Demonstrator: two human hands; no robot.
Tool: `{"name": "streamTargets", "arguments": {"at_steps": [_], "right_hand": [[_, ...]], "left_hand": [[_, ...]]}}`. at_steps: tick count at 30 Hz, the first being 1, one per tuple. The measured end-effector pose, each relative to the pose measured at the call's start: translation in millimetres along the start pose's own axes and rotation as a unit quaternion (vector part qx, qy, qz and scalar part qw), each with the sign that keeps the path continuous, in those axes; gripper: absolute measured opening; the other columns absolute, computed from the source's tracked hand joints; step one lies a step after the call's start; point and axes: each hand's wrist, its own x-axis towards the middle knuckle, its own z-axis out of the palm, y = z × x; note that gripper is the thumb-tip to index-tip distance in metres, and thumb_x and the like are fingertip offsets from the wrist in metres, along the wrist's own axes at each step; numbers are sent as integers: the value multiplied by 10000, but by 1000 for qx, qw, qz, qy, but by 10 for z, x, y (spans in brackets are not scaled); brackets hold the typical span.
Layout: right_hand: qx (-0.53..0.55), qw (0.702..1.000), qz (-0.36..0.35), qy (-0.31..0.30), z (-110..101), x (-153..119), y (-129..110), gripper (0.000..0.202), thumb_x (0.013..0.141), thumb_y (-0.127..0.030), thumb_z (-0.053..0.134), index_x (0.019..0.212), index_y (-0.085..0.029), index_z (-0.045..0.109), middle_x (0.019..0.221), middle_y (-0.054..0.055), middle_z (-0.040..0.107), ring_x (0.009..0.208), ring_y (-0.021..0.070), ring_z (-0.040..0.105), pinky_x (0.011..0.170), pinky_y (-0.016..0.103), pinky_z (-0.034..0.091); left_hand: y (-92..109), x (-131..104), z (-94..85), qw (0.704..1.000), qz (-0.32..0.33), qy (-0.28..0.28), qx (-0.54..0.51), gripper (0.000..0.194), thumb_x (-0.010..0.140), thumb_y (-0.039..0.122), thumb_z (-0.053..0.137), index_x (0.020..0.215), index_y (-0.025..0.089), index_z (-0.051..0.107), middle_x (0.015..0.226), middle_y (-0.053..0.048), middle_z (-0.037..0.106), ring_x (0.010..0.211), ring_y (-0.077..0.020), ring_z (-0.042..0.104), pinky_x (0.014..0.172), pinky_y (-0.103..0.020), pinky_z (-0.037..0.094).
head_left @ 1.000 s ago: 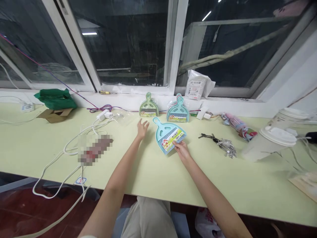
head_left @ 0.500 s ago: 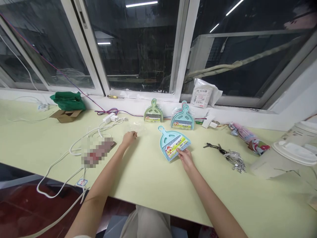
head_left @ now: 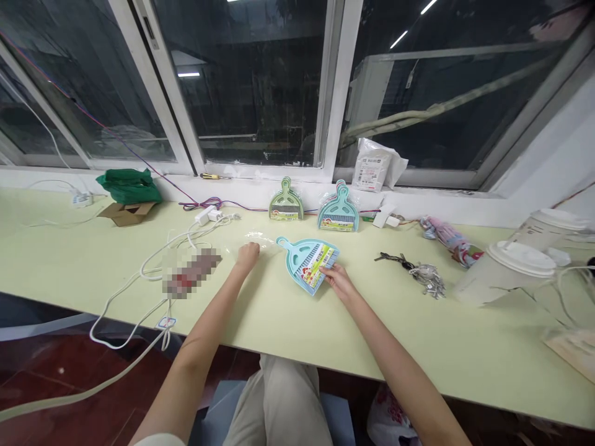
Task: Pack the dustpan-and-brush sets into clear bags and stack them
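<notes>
My right hand [head_left: 339,280] pinches the right edge of a light blue mini dustpan and brush set [head_left: 304,263]. Its handle points up and to the left, and a yellow printed label crosses the bristles. Left of that handle, my left hand [head_left: 248,255] is closed on a clear plastic bag [head_left: 260,238], whose glossy film spreads beyond the fingers toward the handle. Behind, against the wall, lean a green dustpan set [head_left: 286,201] and a stack of dustpan sets [head_left: 339,209] with a blue one in front.
White cables [head_left: 139,272] and a blurred-out flat object [head_left: 190,274] lie to the left. Keys [head_left: 427,279], a folded umbrella [head_left: 449,240] and lidded paper cups [head_left: 509,272] are on the right. A green cloth bundle [head_left: 130,184] rests on a cardboard box [head_left: 127,214].
My right hand has brought the blue dustpan set leftward and turned it a little. My left hand has closed on the plastic bag, which now spreads nearer the handle. The view has shifted slightly.
</notes>
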Motion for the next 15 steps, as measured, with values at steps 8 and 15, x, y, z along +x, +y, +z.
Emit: {"name": "streamTargets", "arguments": {"at_steps": [8, 15], "right_hand": [[-53, 998, 36, 6, -152, 29, -136, 308, 501, -23, 809, 748, -143, 671, 766, 62, 752, 706, 206, 721, 662, 312, 606], [-46, 998, -2, 31, -94, -29, -167, 322, 454, -51, 836, 708, -166, 674, 744, 39, 752, 667, 189, 712, 595, 270, 590]], "left_hand": [[454, -20, -4, 998, 29, 28, -45, 242, 794, 119, 475, 869, 173, 699, 948, -137, 683, 943, -261, 629, 768, -312, 464], [704, -146, -9, 993, 63, 91, -40, 306, 901, 169, 370, 943, 163, 673, 992, -149, 655, 974, -263, 599, 758, -325, 442]]}}
